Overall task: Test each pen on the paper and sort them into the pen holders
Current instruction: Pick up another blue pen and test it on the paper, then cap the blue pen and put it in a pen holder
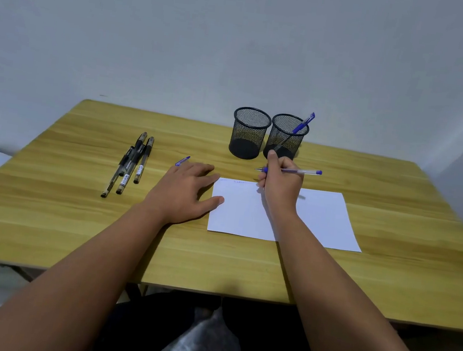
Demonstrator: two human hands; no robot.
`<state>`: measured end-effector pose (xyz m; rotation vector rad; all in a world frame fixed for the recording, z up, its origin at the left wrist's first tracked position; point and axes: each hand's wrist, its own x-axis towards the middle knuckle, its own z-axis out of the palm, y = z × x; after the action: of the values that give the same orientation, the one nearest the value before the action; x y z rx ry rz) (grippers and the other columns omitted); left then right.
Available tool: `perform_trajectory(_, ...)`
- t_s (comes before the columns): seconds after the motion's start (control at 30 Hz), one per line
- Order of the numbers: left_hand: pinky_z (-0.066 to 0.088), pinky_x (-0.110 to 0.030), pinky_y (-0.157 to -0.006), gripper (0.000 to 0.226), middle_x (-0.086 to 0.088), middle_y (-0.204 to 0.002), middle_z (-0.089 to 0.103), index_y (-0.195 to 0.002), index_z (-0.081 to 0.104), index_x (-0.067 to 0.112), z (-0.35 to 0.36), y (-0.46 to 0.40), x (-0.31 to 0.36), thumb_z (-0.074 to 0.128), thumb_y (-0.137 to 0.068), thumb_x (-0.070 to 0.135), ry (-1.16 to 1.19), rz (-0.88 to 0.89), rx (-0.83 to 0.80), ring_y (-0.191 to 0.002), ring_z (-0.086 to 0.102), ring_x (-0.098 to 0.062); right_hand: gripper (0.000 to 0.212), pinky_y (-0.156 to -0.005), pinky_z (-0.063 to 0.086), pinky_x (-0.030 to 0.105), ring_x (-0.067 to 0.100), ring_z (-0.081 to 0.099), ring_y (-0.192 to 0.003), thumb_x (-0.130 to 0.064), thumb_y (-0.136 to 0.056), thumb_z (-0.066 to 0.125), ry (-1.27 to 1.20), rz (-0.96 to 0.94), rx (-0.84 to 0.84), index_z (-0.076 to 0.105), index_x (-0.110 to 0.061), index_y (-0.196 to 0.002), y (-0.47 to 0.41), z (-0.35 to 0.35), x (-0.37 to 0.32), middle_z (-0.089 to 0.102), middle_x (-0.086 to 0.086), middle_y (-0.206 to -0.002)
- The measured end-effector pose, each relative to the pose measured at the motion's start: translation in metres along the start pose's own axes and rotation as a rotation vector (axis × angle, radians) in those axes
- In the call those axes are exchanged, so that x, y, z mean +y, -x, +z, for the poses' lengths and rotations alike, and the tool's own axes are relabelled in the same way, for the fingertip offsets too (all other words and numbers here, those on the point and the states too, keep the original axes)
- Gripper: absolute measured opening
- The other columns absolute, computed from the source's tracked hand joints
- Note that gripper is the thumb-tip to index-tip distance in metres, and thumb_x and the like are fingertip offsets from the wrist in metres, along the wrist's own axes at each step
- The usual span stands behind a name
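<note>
— What's on the surface (43,209)?
— I see wood grain, a white paper (321,219), two mesh pen holders (250,133) side by side, four black pens (130,165) bunched at left, and a blue pen cap (182,161).

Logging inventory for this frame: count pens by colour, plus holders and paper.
Blue pens: 2, one in the right holder, one in the right hand
Black pens: 4
Mesh holders: 2
Paper: 1
Loose blue cap: 1
Total: 10

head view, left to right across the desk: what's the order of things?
Group of black pens → blue pen cap beside the left hand → empty black mesh pen holder → black mesh pen holder with a blue pen in it → far right edge of the white paper sheet.
</note>
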<state>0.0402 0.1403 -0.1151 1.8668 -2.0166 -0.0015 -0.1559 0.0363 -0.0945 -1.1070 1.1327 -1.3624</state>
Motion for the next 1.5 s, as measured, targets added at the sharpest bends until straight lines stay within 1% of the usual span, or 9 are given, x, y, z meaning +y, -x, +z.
perform_trajectory(0.2,0.048,-0.036,-0.102,0.056,0.005,-0.136,0.062,-0.141,0.059,0.021,-0.018,-0.002,0.001,0.066,-0.093,0.049,0.333,-0.069,0.106,-0.125,0.055,-0.011,0.051,-0.046,0.038,0.028,0.012,0.049,-0.046,-0.044,-0.103,0.068,-0.016,-0.018,-0.023,0.053,-0.016,-0.063,-0.002,-0.003,0.001,0.055,-0.002,-0.061)
perform_trajectory(0.3,0.051,-0.041,-0.089,0.045,-0.001,-0.120,0.066,-0.134,0.065,0.019,-0.027,-0.012,-0.007,0.064,-0.094,0.040,0.085,-0.167,0.245,-0.113,0.058,-0.022,0.054,-0.047,0.036,0.029,0.012,0.046,-0.045,-0.045,-0.101,0.070,-0.030,-0.013,-0.046,0.050,-0.010,-0.066,-0.002,-0.004,0.000,0.047,0.004,-0.059)
perform_trajectory(0.4,0.049,-0.049,-0.091,0.044,-0.010,-0.123,0.064,-0.130,0.067,0.017,-0.030,-0.020,-0.016,0.061,-0.094,0.042,-0.151,-0.325,0.131,-0.116,0.055,-0.034,0.052,-0.045,0.034,0.028,0.014,0.042,-0.043,-0.047,-0.099,0.073,-0.022,0.017,-0.066,0.051,-0.014,-0.065,-0.002,-0.006,-0.002,0.050,0.005,-0.053)
perform_trajectory(0.6,0.049,-0.048,-0.086,0.028,-0.006,-0.117,0.065,-0.115,0.076,0.024,-0.033,-0.026,-0.014,0.059,-0.096,0.037,-0.188,-0.392,0.104,-0.113,0.055,-0.034,0.047,-0.048,0.040,0.030,0.018,0.052,-0.051,-0.054,-0.090,0.081,-0.013,0.061,-0.089,0.060,-0.020,-0.065,0.003,-0.006,-0.006,0.061,0.006,-0.058)
perform_trajectory(0.8,0.048,-0.042,-0.082,0.025,-0.001,-0.113,0.068,-0.114,0.071,0.025,-0.046,-0.023,-0.010,0.054,-0.100,0.036,-0.219,-0.366,0.075,-0.105,0.061,-0.028,0.051,-0.045,0.041,0.026,0.017,0.051,-0.046,-0.046,-0.109,0.056,-0.062,0.191,-0.134,0.071,-0.007,-0.079,0.012,0.000,-0.023,0.070,0.022,-0.071)
perform_trajectory(1.0,0.050,-0.038,-0.078,0.019,-0.004,-0.106,0.071,-0.113,0.071,0.017,-0.072,-0.024,-0.008,0.059,-0.099,0.021,0.143,-0.344,0.236,-0.097,0.067,-0.028,0.032,-0.040,0.040,0.022,0.011,0.049,-0.041,-0.029,-0.107,0.064,-0.078,0.043,-0.105,0.060,-0.012,-0.081,0.013,0.011,-0.071,0.061,0.004,-0.057)
perform_trajectory(1.1,0.053,-0.037,-0.085,0.017,-0.005,-0.101,0.075,-0.109,0.075,0.013,-0.087,-0.027,-0.005,0.069,-0.094,0.014,0.348,-0.352,0.280,-0.093,0.069,-0.024,0.026,-0.042,0.044,0.021,0.012,0.055,-0.048,-0.030,-0.106,0.064,-0.071,0.103,-0.239,0.069,-0.011,-0.088,0.017,0.012,-0.095,0.073,0.006,-0.070)
perform_trajectory(1.37,0.052,-0.022,-0.069,0.007,-0.001,-0.084,0.076,-0.092,0.077,0.015,-0.116,-0.024,0.018,0.079,-0.086,0.012,0.663,-0.356,0.261,-0.073,0.068,-0.014,0.014,-0.053,0.050,0.021,0.012,0.064,-0.063,-0.019,-0.098,0.076,0.049,0.116,-0.466,0.077,-0.010,-0.109,0.022,-0.011,-0.108,0.082,0.010,-0.097)
perform_trajectory(1.5,0.061,-0.033,-0.086,0.014,-0.004,-0.088,0.078,-0.096,0.080,0.019,-0.122,-0.026,0.020,0.077,-0.088,0.009,0.789,-0.331,0.197,-0.081,0.073,-0.017,0.022,-0.055,0.047,0.020,0.008,0.067,-0.063,-0.013,-0.093,0.081,0.162,0.093,-0.547,0.079,-0.007,-0.114,0.026,-0.021,-0.115,0.083,0.009,-0.101)
